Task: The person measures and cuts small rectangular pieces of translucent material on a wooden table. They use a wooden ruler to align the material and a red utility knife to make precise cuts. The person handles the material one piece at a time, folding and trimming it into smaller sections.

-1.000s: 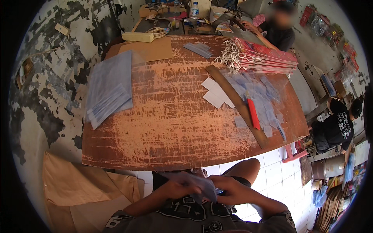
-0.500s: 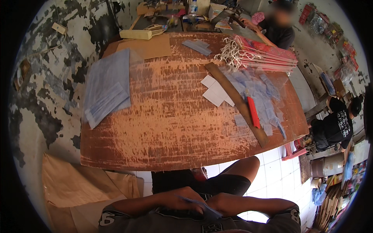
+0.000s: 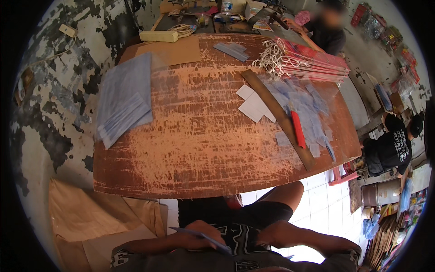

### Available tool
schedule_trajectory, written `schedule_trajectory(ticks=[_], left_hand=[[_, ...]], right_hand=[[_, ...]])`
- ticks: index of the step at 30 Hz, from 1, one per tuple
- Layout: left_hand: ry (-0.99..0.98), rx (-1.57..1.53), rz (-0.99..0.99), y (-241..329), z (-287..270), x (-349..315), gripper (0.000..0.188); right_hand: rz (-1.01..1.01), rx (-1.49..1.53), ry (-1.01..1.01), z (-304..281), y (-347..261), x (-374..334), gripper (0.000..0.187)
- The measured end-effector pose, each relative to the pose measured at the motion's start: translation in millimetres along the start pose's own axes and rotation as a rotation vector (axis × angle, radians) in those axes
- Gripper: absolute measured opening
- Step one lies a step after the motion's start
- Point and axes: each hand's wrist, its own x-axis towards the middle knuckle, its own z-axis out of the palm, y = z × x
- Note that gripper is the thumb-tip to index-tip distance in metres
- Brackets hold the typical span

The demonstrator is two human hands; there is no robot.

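The sheet [image 3: 195,233], a thin bluish piece seen nearly edge-on, lies at the left hand [image 3: 209,229], below the near edge of the table [image 3: 181,158] and close against the shirt. Its long axis slants across that hand, from ahead and left of it to behind and right, toward the body. The left hand appears to pinch the sheet; the exact finger placement cannot be made out. The right hand [image 3: 268,235] is well to the right of the left hand, with shirt front visible between, and is apart from the sheet; its fingers are turned in toward the body and hidden, so whether they are spread or pressed together cannot be told. The left is therefore the nearer hand to the sheet. Ahead and left of the left hand, on the table, is the stack [image 3: 124,86], its long axis running away from the person. Ahead of the right hand lies the slat [image 3: 276,109], slanting from far left to near right, with the red cutter [image 3: 297,129] along its right edge and the blue pieces [image 3: 312,113] beyond.
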Motion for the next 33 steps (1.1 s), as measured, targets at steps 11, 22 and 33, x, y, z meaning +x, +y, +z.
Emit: schedule_trajectory(ticks=[11,22,33], left_hand=[[0.36,-0.399,-0.222,18.0,-5.2,17.9,0.023],[0.595,-0.497,-0.326,34.5,-1.1,108.5,0.029],[0.409,-0.442,-0.414,35.5,-16.2,130.6,0.032]], right_hand=[[0.589,0.238,0.519,-180.2,7.0,-3.5,0.036],[0.413,-0.006,1.033,-195.8,-5.5,58.0,0.049],[0.229,0.655,0.806,-134.8,-20.3,110.9,0.033]])
